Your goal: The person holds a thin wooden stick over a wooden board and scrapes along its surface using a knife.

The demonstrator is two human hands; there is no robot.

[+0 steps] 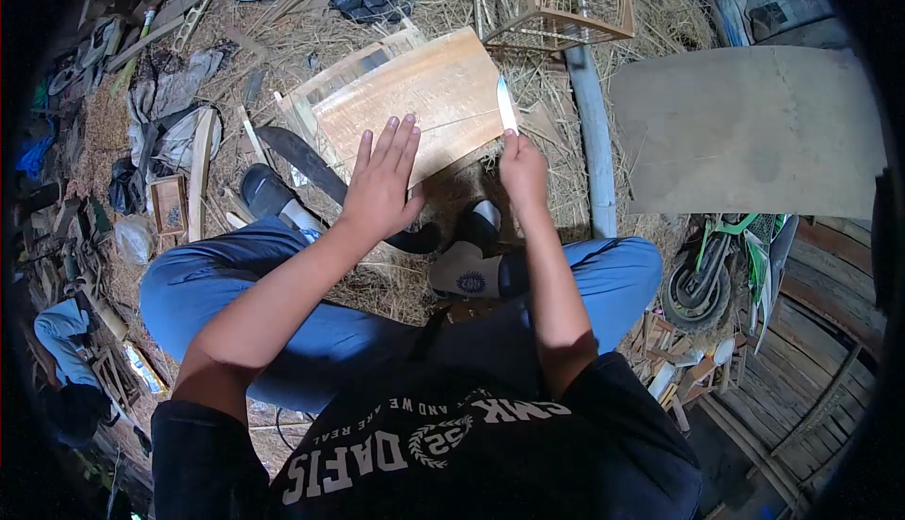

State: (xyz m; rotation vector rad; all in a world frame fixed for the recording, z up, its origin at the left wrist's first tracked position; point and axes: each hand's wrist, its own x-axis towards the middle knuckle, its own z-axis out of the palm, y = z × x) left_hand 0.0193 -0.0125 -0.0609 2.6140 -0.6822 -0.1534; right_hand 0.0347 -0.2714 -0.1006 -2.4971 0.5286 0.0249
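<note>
A pale wooden board [424, 82] lies tilted over other wood pieces in front of my feet, with a thin dark line running across it. My left hand [382, 171] rests flat on the board's near left part, its fingers spread. At the board's right edge, my right hand [524, 169] is closed round the lower end of a knife [507, 105]. The blade points away from me and lies against the board's right end. A dark curved blade [306, 164] lies on the ground left of my left hand.
A wooden frame cage [556, 1] stands beyond the board. A grey pole [592, 133] and a large flat sheet [749, 129] are on the right, above a green motorbike [726, 265]. On the left are a small wooden box [169, 205] and a person [66, 350] at the edge.
</note>
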